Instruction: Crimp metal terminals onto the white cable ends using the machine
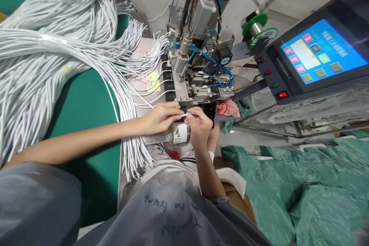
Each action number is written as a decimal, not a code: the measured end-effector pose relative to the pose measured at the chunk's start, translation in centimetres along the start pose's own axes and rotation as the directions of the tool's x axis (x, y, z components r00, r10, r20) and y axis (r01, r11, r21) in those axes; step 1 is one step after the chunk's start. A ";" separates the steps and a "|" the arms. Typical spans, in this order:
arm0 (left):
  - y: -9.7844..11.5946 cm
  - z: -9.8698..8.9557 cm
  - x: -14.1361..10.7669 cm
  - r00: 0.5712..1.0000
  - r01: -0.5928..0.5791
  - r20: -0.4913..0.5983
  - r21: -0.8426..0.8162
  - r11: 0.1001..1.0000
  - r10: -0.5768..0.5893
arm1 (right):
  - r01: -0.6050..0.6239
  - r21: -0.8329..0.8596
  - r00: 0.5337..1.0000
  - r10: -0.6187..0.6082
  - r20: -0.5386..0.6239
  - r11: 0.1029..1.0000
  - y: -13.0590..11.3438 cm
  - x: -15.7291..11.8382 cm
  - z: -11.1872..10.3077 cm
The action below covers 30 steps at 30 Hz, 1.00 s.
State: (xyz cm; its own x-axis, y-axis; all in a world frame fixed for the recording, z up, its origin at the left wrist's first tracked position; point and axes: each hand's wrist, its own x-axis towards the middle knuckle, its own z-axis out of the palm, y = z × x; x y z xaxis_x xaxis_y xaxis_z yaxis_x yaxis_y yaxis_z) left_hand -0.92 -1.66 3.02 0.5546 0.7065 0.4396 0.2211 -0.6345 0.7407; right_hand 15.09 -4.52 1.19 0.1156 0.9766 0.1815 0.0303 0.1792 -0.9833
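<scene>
A grey shirt (175,219) is seen near; a white cable (185,115) is pinched by left hand (161,118) and right hand (200,126).

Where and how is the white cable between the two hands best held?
I'd pinch the cable lightly between thumb and fingertip, at the left of its short exposed stretch, coming from the left as the left hand does. It is thin, so a fingertip pinch likely suits it better than a fist; it lies nearly crosswise, and the right hand occupies the other side.
</scene>
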 end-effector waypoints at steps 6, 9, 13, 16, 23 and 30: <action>-0.4 -0.2 0.2 0.999 -0.026 0.046 -0.063 0.998 0.028 | -0.133 0.126 0.991 0.129 0.047 0.983 0.7 0.1 0.2; -0.3 -0.3 0.2 0.999 -0.027 0.036 -0.058 0.998 0.029 | -0.060 0.028 0.998 0.061 -0.010 0.998 0.5 0.2 -0.2; -0.2 -0.1 0.1 0.999 -0.035 -0.029 -0.083 0.996 0.032 | 0.028 -0.028 0.998 -0.030 -0.053 0.999 0.1 -0.2 0.2; -0.2 0.1 0.0 0.998 -0.030 -0.063 -0.120 0.992 0.023 | 0.024 -0.005 0.996 -0.024 -0.084 1.000 0.3 -0.8 0.9; -0.6 0.0 0.1 0.997 -0.076 -0.014 -0.090 0.993 0.075 | 0.011 -0.052 0.994 -0.005 0.105 0.999 -0.6 0.6 -0.8; -0.1 -0.1 0.0 0.995 -0.089 -0.049 -0.068 0.994 0.086 | 0.063 -0.056 0.997 -0.065 -0.037 0.996 -0.1 -0.5 0.0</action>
State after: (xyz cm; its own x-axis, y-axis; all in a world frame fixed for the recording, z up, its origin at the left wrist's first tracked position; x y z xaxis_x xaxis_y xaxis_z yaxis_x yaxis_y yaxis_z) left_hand -1.06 -1.57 3.00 0.5313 0.6642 0.5260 0.1157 -0.6719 0.7316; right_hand 15.01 -5.05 1.19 0.1501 0.9578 0.2450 0.0926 0.2330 -0.9680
